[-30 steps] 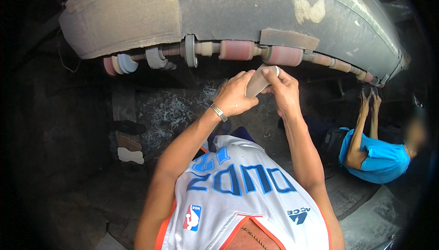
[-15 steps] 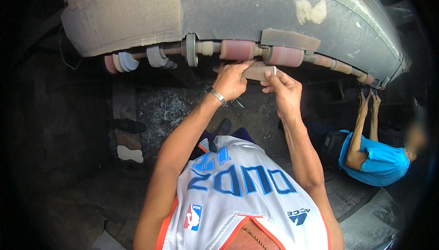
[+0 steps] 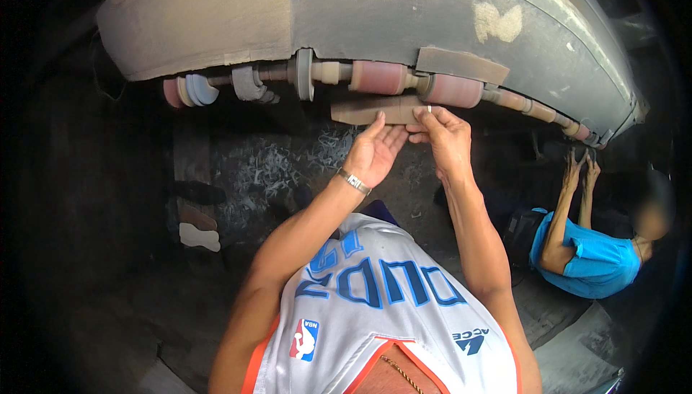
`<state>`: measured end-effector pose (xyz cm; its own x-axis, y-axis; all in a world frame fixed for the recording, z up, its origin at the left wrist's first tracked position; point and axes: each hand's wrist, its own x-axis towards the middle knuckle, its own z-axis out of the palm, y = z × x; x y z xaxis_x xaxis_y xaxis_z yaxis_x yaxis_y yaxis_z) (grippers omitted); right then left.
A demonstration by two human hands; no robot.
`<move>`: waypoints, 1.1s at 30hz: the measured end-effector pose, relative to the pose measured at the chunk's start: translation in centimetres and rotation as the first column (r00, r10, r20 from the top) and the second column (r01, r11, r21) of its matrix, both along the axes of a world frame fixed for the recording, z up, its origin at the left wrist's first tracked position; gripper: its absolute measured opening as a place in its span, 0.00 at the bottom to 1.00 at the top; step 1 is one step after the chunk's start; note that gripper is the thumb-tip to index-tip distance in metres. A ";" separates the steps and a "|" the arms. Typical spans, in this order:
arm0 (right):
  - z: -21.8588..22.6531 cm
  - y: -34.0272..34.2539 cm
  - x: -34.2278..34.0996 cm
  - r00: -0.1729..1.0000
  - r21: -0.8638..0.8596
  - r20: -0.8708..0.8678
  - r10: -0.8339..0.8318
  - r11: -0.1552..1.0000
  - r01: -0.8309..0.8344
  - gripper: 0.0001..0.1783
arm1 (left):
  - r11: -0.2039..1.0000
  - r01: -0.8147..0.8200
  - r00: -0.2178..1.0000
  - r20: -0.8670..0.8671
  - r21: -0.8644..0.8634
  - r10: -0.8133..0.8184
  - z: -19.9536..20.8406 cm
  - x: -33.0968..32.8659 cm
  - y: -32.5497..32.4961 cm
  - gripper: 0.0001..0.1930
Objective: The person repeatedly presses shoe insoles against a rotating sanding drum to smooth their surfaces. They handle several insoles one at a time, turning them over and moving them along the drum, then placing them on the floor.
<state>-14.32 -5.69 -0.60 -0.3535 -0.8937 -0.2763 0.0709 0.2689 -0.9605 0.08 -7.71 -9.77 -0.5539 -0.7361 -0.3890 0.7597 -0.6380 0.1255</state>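
Observation:
A long, flat brown shoe sole (image 3: pixel 353 111) lies crosswise in front of the spinning drums, with a pale edge showing at its right end. My left hand (image 3: pixel 371 155) grips its near edge, thumb on top and fingers underneath. Its right end is pinched between the thumb and fingers of my right hand (image 3: pixel 445 134). Just beyond the sole are a reddish sanding drum (image 3: pixel 378 78) and a second reddish drum (image 3: pixel 454 91), both blurred. A small gap shows between sole and drums on the left; toward the right I cannot tell whether they touch.
A grey-brown hood (image 3: pixel 346 12) covers the long shaft, which also carries a grey wheel (image 3: pixel 305 75) and a pale blue wheel (image 3: pixel 202 90). Pale shavings (image 3: pixel 259 170) litter the floor. Sole-shaped pieces (image 3: pixel 199 237) lie at left. A co-worker in a blue shirt (image 3: pixel 591 257) works at the right end.
The sole has shifted left and come back from the drums, more of its face now visible. My left hand has turned palm up, its thumb moving onto the sole's near edge.

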 end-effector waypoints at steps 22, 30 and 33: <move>0.8 2.7 0.4 0.990 -0.084 -0.078 -0.121 0.990 0.114 0.19 | 0.969 0.102 0.994 -0.026 -0.224 -0.110 -0.7 -1.0 -4.9 0.12; 2.1 4.9 0.3 0.983 -0.074 -0.134 -0.124 0.991 0.115 0.22 | 0.938 0.185 0.981 -0.005 -0.293 -0.195 1.1 -1.1 -3.3 0.18; 2.3 4.8 0.0 0.984 -0.070 -0.154 -0.088 0.995 0.078 0.22 | 0.938 0.176 0.980 -0.034 -0.298 -0.195 0.9 -1.2 -2.9 0.19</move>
<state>-14.29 -0.91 1.66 -0.4616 -0.8733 -0.1559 -0.0620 0.2070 -0.9764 -1.10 -10.64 -8.91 -0.7075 -0.6941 -0.1330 0.6439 -0.7106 0.2837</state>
